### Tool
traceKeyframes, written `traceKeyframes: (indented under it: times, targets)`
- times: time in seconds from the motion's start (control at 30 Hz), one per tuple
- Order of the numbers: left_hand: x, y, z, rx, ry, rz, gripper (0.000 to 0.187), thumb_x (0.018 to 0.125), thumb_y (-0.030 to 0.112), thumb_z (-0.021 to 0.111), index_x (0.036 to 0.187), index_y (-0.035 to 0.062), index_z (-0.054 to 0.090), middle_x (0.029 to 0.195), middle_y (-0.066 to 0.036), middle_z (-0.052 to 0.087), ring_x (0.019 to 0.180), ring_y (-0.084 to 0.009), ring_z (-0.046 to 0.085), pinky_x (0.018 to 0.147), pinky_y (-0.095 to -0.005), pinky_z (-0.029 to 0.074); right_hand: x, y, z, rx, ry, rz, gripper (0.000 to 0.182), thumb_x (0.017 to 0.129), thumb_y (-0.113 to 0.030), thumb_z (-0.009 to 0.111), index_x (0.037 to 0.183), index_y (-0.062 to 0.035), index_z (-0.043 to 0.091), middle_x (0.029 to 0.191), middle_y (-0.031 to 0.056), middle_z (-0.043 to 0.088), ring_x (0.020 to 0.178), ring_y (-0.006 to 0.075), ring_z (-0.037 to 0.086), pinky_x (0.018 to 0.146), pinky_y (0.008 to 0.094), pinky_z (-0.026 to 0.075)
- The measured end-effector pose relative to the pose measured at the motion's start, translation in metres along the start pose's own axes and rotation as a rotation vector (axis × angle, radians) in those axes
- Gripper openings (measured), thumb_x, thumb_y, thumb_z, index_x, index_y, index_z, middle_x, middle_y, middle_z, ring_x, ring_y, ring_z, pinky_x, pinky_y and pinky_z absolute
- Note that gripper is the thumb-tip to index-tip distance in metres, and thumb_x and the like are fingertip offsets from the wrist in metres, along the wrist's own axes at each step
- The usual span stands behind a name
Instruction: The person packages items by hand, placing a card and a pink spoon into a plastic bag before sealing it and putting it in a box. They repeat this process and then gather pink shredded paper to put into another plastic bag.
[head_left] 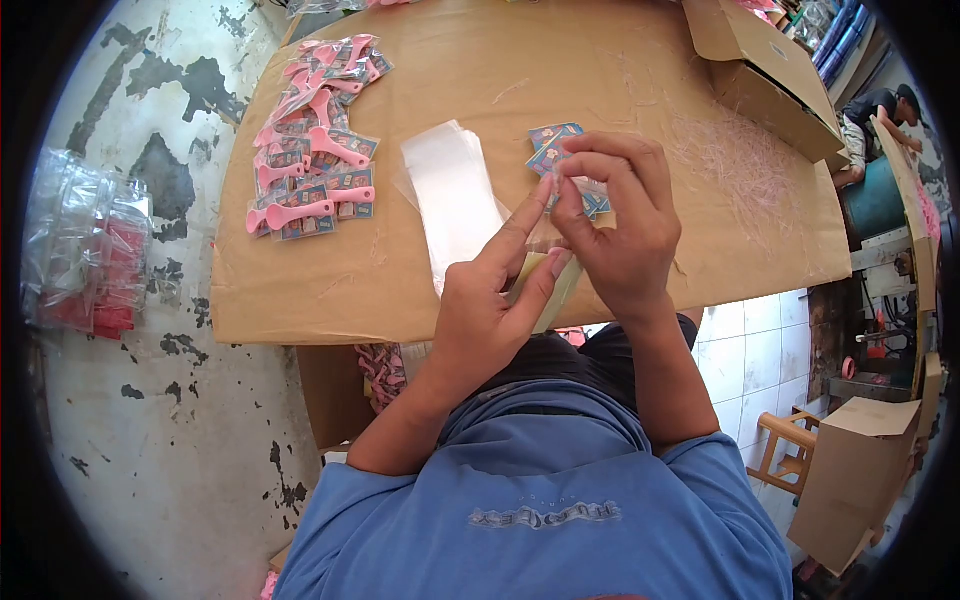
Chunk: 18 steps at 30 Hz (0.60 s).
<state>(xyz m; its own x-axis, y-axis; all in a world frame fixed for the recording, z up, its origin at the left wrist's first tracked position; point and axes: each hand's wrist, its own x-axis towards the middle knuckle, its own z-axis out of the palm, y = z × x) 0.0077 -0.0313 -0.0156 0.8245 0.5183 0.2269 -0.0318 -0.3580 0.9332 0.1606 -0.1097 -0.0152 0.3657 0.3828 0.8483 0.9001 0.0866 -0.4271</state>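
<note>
My left hand point(485, 310) is closed on a clear plastic packet point(543, 290) with a pale yellow-green look, thumb on its face and index finger stretched upward. My right hand point(630, 225) makes a pinch close to that index fingertip. What lies between its thumb and finger is too small and see-through to name. Behind the hands is a small stack of blue printed cards point(550, 145), partly hidden. White translucent plastic bags point(450, 190) lie left of the hands. Farther left, bagged pink spoons point(302, 212) with blue cards form a long pile.
Brown paper covers the table point(400, 300). An open cardboard box point(765, 95) and pink shreds point(745, 180) are at its right. Clear plastic bags point(85, 240) hang or lie by the left wall. Beyond the right edge are a wooden stool point(785, 445), another carton point(850, 480) and another person point(875, 115).
</note>
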Motion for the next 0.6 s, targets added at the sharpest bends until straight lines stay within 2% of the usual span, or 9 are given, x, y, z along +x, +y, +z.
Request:
traceKeyframes:
  times: [0.03, 0.13, 0.23, 0.27, 0.37, 0.4, 0.43, 0.53, 0.6]
  targets:
    - [0.0, 0.0, -0.002, -0.006, -0.016, -0.018, 0.062, 0.099, 0.011, 0.066, 0.158, 0.0074, 0.046, 0.057, 0.0, 0.049, 0.056, -0.0057, 0.036, 0.054, -0.025, 0.032, 0.0, 0.0, -0.001, 0.04, 0.001, 0.045, 0.017, 0.081, -0.001, 0.077, 0.097, -0.0034, 0.07, 0.114, 0.0103, 0.071, 0.102, 0.0297, 0.066, 0.087, 0.0387, 0.053]
    - [-0.002, -0.004, -0.008, -0.139, -0.123, -0.088, 0.062, 0.103, 0.01, 0.065, 0.159, 0.0014, 0.04, 0.092, -0.01, 0.073, 0.079, -0.0048, 0.061, 0.07, -0.0189, 0.046, 0.005, 0.01, -0.01, 0.139, 0.087, 0.224, 0.013, 0.087, -0.001, 0.074, 0.099, -0.0024, 0.07, 0.114, 0.0137, 0.072, 0.106, 0.029, 0.068, 0.09, 0.0357, 0.053]
    - [-0.005, -0.004, -0.007, -0.405, -0.117, -0.148, 0.063, 0.104, 0.011, 0.064, 0.16, 0.0015, 0.037, 0.113, -0.022, 0.077, 0.098, -0.011, 0.072, 0.081, -0.0215, 0.055, 0.015, 0.019, -0.018, 0.635, 0.335, 0.545, 0.013, 0.089, -0.002, 0.073, 0.101, -0.0012, 0.071, 0.115, 0.0167, 0.072, 0.11, 0.0282, 0.069, 0.094, 0.0344, 0.052]
    - [-0.005, -0.002, -0.009, -0.435, -0.101, -0.166, 0.063, 0.105, 0.011, 0.064, 0.16, 0.002, 0.036, 0.111, -0.021, 0.077, 0.097, -0.011, 0.072, 0.08, -0.0216, 0.055, 0.017, 0.019, -0.023, 0.591, 0.284, 0.501, 0.016, 0.088, -0.004, 0.075, 0.104, -0.0017, 0.073, 0.117, 0.0179, 0.071, 0.112, 0.0292, 0.069, 0.096, 0.037, 0.052]
    - [-0.004, 0.001, -0.014, -0.498, -0.061, -0.181, 0.062, 0.105, 0.01, 0.063, 0.161, 0.0034, 0.036, 0.108, -0.02, 0.078, 0.095, -0.0103, 0.071, 0.077, -0.0214, 0.054, 0.014, 0.01, -0.03, 0.184, -0.058, 0.124, 0.018, 0.086, -0.006, 0.077, 0.104, -0.0035, 0.075, 0.12, 0.0178, 0.071, 0.113, 0.0302, 0.068, 0.098, 0.0388, 0.051]
    - [-0.003, -0.002, -0.014, -0.499, -0.05, -0.165, 0.062, 0.105, 0.01, 0.063, 0.161, 0.0038, 0.036, 0.107, -0.02, 0.078, 0.093, -0.0096, 0.071, 0.076, -0.0211, 0.054, 0.014, -0.001, -0.029, 0.103, -0.138, 0.089, 0.021, 0.083, -0.004, 0.078, 0.104, -0.0056, 0.077, 0.123, 0.015, 0.069, 0.113, 0.0303, 0.065, 0.096, 0.0398, 0.051]
    - [-0.003, -0.003, -0.014, -0.5, -0.04, -0.149, 0.062, 0.105, 0.009, 0.063, 0.161, 0.0041, 0.037, 0.106, -0.019, 0.078, 0.092, -0.0089, 0.071, 0.074, -0.0207, 0.054, 0.012, -0.007, -0.025, 0.058, -0.141, 0.056, 0.023, 0.081, -0.003, 0.079, 0.104, -0.0058, 0.076, 0.123, 0.0139, 0.069, 0.113, 0.0304, 0.064, 0.095, 0.0401, 0.051]
    - [-0.003, 0.004, -0.012, -0.468, -0.007, -0.159, 0.059, 0.105, 0.011, 0.063, 0.16, 0.0084, 0.041, 0.083, -0.006, 0.075, 0.077, -0.0013, 0.061, 0.067, -0.0188, 0.047, 0.008, -0.016, -0.011, -0.065, -0.125, -0.034, 0.026, 0.076, -0.001, 0.08, 0.102, -0.0061, 0.076, 0.124, 0.0097, 0.068, 0.109, 0.0306, 0.061, 0.089, 0.0417, 0.052]
    - [-0.005, -0.008, -0.012, -0.328, -0.008, -0.116, 0.06, 0.103, 0.012, 0.064, 0.159, 0.0083, 0.043, 0.068, 0.0, 0.057, 0.067, -0.001, 0.049, 0.062, -0.0187, 0.04, 0.007, -0.015, -0.003, -0.085, -0.111, -0.067, 0.027, 0.076, 0.0, 0.079, 0.102, -0.006, 0.076, 0.123, 0.0096, 0.068, 0.109, 0.0306, 0.061, 0.088, 0.0412, 0.052]
